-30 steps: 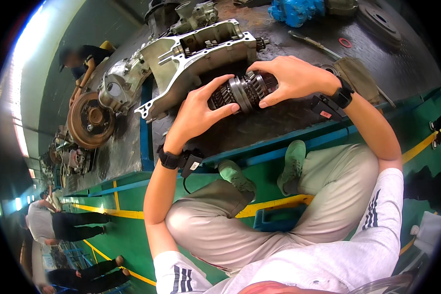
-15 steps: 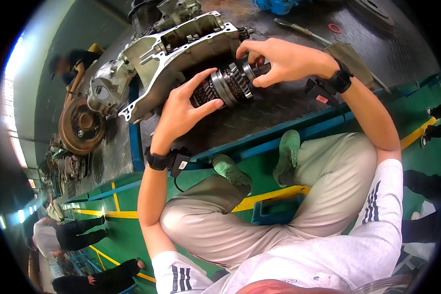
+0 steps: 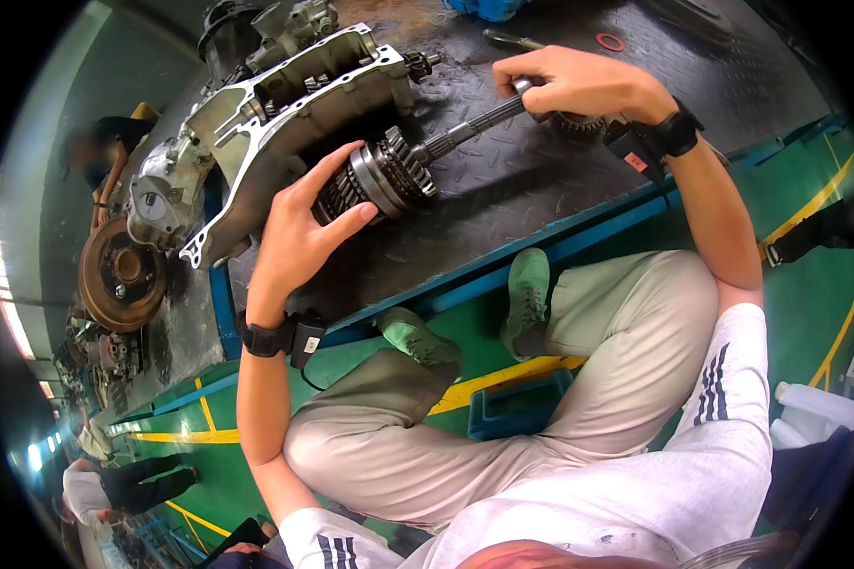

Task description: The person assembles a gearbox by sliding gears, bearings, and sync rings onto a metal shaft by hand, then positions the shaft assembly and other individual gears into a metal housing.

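A shaft with a stack of toothed gears [image 3: 380, 178] lies tilted over the workbench. My left hand [image 3: 299, 213] wraps round the gear stack, thumb in front and fingers behind. The bare splined shaft [image 3: 474, 125] reaches up and right towards my right hand [image 3: 584, 83]. With curled fingers, my right hand pinches a small metal ring [image 3: 522, 86] at the shaft's far end; whether the ring still sits on the shaft is unclear. Below that palm shows a toothed gear [image 3: 579, 123], partly hidden; I cannot tell if the hand touches it. An open gearbox housing [image 3: 294, 119] stands behind my left hand.
A rusty brake drum [image 3: 123, 275] stands at the left. A red ring [image 3: 610, 42] and a tool handle [image 3: 508, 39] lie at the back of the ridged metal benchtop [image 3: 465, 209]. Under its blue edge is a blue tray [image 3: 512, 408]. Other people are at the left.
My right hand has moved right, away from the gear stack, and more bare shaft shows between them. The view has shifted; my left hand still holds the stack.
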Demonstrator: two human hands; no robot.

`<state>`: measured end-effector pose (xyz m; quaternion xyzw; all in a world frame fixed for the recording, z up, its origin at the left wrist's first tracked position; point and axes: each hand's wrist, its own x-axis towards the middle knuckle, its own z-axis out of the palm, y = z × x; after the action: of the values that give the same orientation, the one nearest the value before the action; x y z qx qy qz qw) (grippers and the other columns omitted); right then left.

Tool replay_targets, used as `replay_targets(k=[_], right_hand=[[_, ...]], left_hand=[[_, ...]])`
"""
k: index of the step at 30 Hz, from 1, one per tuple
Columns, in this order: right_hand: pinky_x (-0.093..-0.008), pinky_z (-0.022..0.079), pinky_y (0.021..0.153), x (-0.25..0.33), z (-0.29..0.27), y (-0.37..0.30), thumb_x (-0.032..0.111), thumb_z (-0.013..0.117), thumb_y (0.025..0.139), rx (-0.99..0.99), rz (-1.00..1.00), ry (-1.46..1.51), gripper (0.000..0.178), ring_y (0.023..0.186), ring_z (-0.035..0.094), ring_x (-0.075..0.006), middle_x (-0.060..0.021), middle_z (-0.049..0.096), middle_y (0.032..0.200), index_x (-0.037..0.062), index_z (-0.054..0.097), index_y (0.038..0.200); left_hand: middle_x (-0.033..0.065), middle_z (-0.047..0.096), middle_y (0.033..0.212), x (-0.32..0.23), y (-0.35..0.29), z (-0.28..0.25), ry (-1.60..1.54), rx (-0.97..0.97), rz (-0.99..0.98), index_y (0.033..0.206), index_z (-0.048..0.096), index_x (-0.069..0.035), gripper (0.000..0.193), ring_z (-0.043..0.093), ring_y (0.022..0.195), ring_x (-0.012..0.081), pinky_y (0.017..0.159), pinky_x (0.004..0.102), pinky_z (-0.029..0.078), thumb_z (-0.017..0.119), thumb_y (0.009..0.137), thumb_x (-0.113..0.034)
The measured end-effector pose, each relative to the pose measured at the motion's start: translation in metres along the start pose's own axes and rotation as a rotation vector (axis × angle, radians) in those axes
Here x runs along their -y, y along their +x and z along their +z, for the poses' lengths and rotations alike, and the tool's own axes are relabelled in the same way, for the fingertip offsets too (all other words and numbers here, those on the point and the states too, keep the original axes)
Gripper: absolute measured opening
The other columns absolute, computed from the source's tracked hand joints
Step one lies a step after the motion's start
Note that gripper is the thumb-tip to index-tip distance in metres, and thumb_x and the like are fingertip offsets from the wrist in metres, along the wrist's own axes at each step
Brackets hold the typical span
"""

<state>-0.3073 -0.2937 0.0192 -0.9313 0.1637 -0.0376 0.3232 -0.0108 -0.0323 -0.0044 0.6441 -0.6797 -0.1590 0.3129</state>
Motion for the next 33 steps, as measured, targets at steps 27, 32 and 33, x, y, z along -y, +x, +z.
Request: replay_targets(k=[27,32,33], right_hand=[[-0.0395,0.051,0.071,-0.045,0.008,0.036,0.044,0.078,0.095,-0.251,0.290,-0.126,0.054,0.075,0.065,-0.0208,-0.0114,0.066,0.074,-0.0097,0.074,0.088],[-0.0439,0.046,0.065,-0.040,0.010,0.039,0.066,0.065,0.104,-0.246,0.212,-0.203,0.082,0.065,0.054,-0.0264,-0.0161,0.049,0.065,-0.0107,0.064,0.075],[-0.0439,0.046,0.065,-0.037,0.009,0.038,0.066,0.065,0.104,-0.247,0.210,-0.201,0.082,0.065,0.054,-0.0264,-0.0161,0.049,0.065,-0.0107,0.064,0.075]], left_hand=[[0.0179,0.081,0.125,0.000,0.002,0.003,-0.025,-0.017,-0.028,0.154,0.065,-0.005,0.069,0.076,0.110,0.0234,0.104,0.0372,0.055,0.086,0.094,-0.031],[0.0182,0.081,0.129,0.002,0.002,0.004,-0.022,-0.014,-0.011,0.155,0.065,-0.005,0.070,0.076,0.111,0.0235,0.105,0.0371,0.055,0.086,0.094,-0.032],[0.0182,0.081,0.129,0.002,0.002,0.003,-0.018,-0.014,-0.012,0.155,0.065,-0.005,0.070,0.076,0.111,0.0235,0.105,0.0371,0.055,0.086,0.094,-0.032]])
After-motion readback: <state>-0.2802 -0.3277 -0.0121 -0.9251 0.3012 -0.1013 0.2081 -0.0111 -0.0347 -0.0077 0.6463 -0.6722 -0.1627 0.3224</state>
